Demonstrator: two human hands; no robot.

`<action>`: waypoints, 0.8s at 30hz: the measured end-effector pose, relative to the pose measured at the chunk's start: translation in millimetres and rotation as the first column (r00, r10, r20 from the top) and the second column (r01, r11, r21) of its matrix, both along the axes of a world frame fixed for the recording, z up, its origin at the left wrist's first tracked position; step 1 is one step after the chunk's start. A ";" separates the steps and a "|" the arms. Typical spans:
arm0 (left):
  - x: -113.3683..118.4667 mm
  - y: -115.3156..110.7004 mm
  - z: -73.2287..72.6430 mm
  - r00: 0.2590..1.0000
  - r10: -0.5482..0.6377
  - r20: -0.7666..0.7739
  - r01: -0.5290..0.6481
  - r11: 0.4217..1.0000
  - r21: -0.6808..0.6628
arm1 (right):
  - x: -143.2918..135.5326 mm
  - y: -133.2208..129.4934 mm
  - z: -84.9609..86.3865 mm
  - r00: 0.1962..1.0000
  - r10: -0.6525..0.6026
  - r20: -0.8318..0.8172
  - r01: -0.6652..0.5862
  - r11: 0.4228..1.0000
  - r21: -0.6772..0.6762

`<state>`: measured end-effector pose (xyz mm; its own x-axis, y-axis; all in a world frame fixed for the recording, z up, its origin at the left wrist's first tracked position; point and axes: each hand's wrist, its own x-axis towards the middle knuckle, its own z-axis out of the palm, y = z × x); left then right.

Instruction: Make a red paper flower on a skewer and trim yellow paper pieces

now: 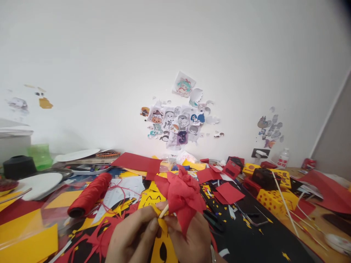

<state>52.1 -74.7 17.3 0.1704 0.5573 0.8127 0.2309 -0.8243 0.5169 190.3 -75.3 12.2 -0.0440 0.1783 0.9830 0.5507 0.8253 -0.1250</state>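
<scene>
A red crepe-paper flower (184, 190) on a thin pale stick (163, 211) is between my two hands, its bloom tilted up and to the right. My left hand (134, 232) is closed, thumb and forefinger pinching a yellow paper strip (163, 225) against the stick. From the other side my right hand (189, 235) grips just below the bloom, its fingers partly hidden by the red petals. Under the hands lies a yellow paper piece (162, 252) with a black leaf-like mark. Behind them is yellow paper with a drawn cat face (150, 199).
On the left lie a large spool of red thread (90, 195), yellow sheets (27, 233) and red cut scraps (101, 233). Right of my hands, a black mat (246, 241) carries scraps and scissors (251, 218). Spotted yellow boxes (276, 199) and a bottle (283, 157) stand farther right.
</scene>
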 end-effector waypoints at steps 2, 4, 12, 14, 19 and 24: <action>-1.1 1.5 0.4 0.996 0.074 -0.059 -0.068 0.993 0.094 | 1.0 0.5 2.2 0.999 0.030 0.015 -0.030 0.999 0.009; -2.1 3.7 0.0 0.984 0.148 -0.100 -0.132 0.979 0.153 | 2.9 2.6 4.1 0.998 0.048 0.033 -0.049 0.999 0.020; -7.2 10.9 -5.6 0.958 0.222 -0.182 -0.189 0.965 0.179 | 19.1 9.6 8.3 0.967 -0.067 0.247 0.027 0.987 0.159; -7.3 9.5 -4.9 0.965 0.202 -0.167 -0.178 0.973 0.150 | 19.6 8.3 7.9 0.966 -0.119 0.230 0.085 0.985 0.150; -3.7 5.4 5.1 0.977 0.194 -0.093 -0.186 0.978 0.091 | 9.5 8.6 3.1 0.987 -0.141 0.073 0.133 0.986 0.099; -2.5 6.4 17.4 0.993 0.116 -0.027 -0.115 0.993 0.028 | 0.6 11.7 -3.6 0.995 -0.014 -0.096 0.016 1.000 0.021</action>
<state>49.7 -68.3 34.7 0.1295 0.5526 0.8233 0.3396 -0.8048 0.4868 190.9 -63.6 8.7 0.0528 0.1565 0.9863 0.5494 0.8202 -0.1596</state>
